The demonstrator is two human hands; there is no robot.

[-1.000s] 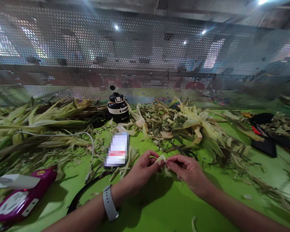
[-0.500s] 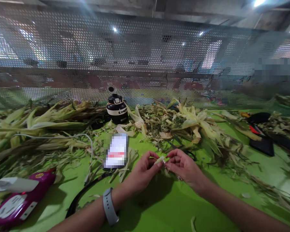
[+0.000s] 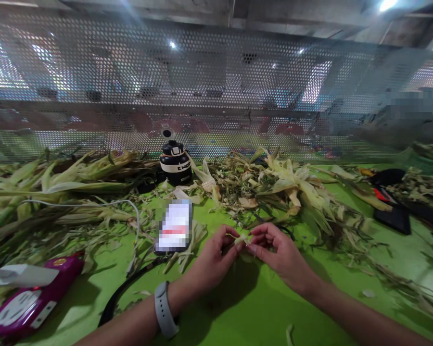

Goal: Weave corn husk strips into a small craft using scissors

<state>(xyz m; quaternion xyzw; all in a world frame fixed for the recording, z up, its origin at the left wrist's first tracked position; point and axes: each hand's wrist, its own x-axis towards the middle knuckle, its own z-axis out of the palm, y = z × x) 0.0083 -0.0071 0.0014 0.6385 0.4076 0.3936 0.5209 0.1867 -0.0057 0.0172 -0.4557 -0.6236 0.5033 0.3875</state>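
Note:
My left hand (image 3: 213, 257) and my right hand (image 3: 279, 254) meet over the green table (image 3: 245, 312), both pinching a small pale piece of corn husk (image 3: 241, 239) between their fingertips. The left wrist wears a grey watch band (image 3: 163, 310). A phone (image 3: 173, 225) with a lit screen lies just to the left of my hands. Behind them is a heap of corn husks (image 3: 285, 185).
Long green husks and leaves (image 3: 61, 185) cover the left of the table. A black and white bottle (image 3: 175, 162) stands at the back by a perforated metal screen (image 3: 216, 91). A magenta device (image 3: 32, 298) lies front left, a black cable (image 3: 124, 288) beside it, dark items (image 3: 395, 211) at right.
Both hands have shifted slightly away from me while keeping the pinch on the husk piece. Little else has moved.

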